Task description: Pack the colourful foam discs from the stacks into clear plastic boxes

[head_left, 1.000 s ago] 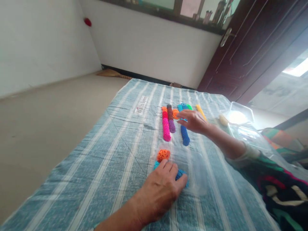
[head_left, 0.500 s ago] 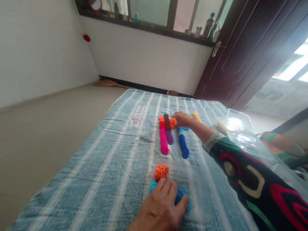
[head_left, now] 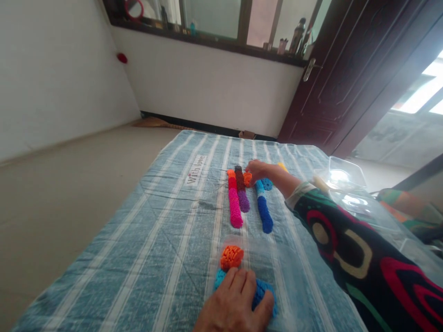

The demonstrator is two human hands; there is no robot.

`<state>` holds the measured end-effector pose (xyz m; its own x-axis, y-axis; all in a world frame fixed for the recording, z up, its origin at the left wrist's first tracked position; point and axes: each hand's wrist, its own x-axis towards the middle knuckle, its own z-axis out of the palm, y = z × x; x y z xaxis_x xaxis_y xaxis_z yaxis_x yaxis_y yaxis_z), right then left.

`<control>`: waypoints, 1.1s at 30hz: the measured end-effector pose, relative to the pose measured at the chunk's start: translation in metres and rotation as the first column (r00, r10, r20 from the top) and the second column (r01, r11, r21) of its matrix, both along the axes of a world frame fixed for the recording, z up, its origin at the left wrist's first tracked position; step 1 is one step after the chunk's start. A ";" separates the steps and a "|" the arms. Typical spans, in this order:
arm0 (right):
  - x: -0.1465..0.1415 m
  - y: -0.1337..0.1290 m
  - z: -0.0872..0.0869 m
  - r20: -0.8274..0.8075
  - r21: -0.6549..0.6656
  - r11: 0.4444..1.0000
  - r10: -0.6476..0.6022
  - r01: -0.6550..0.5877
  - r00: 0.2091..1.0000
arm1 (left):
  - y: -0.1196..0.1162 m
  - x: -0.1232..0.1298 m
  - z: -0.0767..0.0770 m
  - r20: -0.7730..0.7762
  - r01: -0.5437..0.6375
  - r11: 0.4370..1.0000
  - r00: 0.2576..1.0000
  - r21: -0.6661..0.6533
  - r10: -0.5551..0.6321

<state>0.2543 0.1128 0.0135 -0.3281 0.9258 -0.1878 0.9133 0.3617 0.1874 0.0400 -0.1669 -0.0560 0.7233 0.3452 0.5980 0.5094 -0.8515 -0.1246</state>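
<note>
My left hand (head_left: pixel 235 299) is at the bottom middle, its fingers and thumb curled over textured blue pieces (head_left: pixel 261 295) in a shallow clear plastic tray (head_left: pixel 287 272). An orange knobbly roll (head_left: pixel 231 257) lies in the tray just beyond my fingertips. Across the bed, my right hand (head_left: pixel 256 171) reaches in from the right, fingertips closed on a small orange piece (head_left: pixel 247 179). That piece sits against the brown-and-purple row (head_left: pixel 241 189). Left of it lies an orange, red and pink row (head_left: pixel 234 198); nearer my right wrist lies a light-to-dark-blue row (head_left: pixel 264 207).
A striped blue cloth (head_left: pixel 166 221) with a "With love" label (head_left: pixel 196 169) covers the surface. Clear plastic boxes (head_left: pixel 346 177) stand at the right edge. Past my right forearm are a round blue piece (head_left: pixel 266 184) and a yellow piece (head_left: pixel 282 166). A dark red door (head_left: pixel 342 78) stands behind.
The view has shifted slightly, so the rows and tray sit a little lower. My right hand stays by the small orange piece, and my left hand stays on the blue pieces.
</note>
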 end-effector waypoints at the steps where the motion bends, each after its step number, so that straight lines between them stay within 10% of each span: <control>1: 0.000 0.000 0.001 -0.001 -0.005 1.000 -0.002 0.002 1.000 | 0.000 0.001 0.000 0.003 -0.003 1.000 1.000 0.006 0.003; 33: 0.003 -0.048 0.004 -0.046 0.092 0.993 0.080 -0.075 0.996 | -0.002 -0.002 -0.001 -0.006 0.006 1.000 1.000 -0.020 -0.006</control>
